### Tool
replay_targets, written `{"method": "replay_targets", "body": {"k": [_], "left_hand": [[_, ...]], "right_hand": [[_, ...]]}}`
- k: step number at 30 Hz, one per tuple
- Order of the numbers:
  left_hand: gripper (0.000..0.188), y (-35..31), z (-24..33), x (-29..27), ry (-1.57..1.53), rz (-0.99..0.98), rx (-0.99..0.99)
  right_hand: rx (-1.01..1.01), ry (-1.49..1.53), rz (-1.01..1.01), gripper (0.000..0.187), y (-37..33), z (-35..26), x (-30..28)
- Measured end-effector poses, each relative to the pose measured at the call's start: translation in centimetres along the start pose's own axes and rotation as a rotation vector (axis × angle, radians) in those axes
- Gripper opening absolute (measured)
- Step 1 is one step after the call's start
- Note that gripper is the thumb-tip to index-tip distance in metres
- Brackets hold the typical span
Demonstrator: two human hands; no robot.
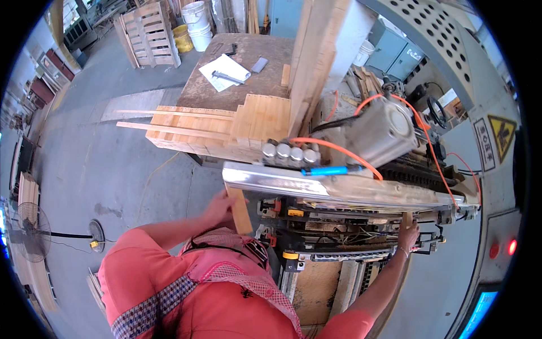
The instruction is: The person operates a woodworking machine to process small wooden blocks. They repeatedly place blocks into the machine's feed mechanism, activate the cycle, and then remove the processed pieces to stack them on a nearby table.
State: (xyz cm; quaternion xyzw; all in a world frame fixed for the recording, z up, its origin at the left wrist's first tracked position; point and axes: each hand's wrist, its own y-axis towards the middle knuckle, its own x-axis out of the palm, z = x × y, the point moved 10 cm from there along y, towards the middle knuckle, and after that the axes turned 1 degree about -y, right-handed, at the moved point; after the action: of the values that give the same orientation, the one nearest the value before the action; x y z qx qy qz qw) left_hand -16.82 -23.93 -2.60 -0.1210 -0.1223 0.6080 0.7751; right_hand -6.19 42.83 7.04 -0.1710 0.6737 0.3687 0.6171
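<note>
Pinching a short wooden slat [241, 210], the left hand [219, 208] needed it kept square to the machine [361, 198], while the right hand [407, 234] clasped another strip [406, 219].

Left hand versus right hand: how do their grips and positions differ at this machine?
The left hand grips a short wooden slat at the machine's near left end, under the metal rail; the right hand holds another wooden piece at the far right end. The left arm is bent close to the body; the right arm is stretched out. Both are bare and grip wood.
</note>
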Motion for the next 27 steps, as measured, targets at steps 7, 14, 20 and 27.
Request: {"method": "replay_targets", "body": {"k": [7, 14, 20, 27], "left_hand": [[0.037, 14.0, 1.0, -17.0, 0.406, 0.445, 0.119], [0.026, 27.9, -1.0, -17.0, 0.012, 0.199, -0.039], [0.023, 32.0, -2.6, -15.6, 0.151, 0.121, -0.064], [0.017, 31.8, -2.6, -16.2, 0.206, 0.160, -0.083]], "right_hand": [[0.057, 0.114, -0.038, 0.040, -8.5, -5.2, -3.5], [0.008, 0.364, -0.056, 0.034, -18.8, -4.6, -5.1], [0.111, 0.341, -0.129, 0.020, -27.2, -3.6, -4.9], [0.183, 0.367, -0.221, 0.017, -32.9, -6.2, -6.0]]}}
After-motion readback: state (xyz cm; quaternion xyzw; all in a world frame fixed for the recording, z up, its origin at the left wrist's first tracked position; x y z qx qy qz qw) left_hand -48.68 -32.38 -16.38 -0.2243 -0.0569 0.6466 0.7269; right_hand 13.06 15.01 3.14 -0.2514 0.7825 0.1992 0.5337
